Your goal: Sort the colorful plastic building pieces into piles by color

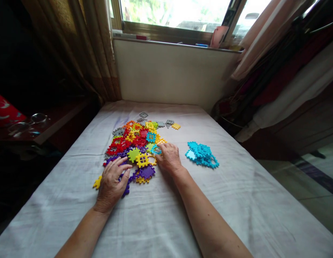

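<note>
A mixed heap of plastic interlocking tiles in red, yellow, purple, green, orange and grey lies on the cloth. My left hand rests over the near left side of the heap, fingers stretched out above purple tiles. At the heap's right edge, my right hand has its fingers closed on a blue tile with a round hole. Another blue tile, with a window-like grid, lies just beyond it. To the right is a separate pile of blue tiles.
A pale sheet covers the table. Grey tiles and a yellow tile lie at the far side. Glasses and a red item sit on a dark surface at left. Hanging clothes are at right, a window behind.
</note>
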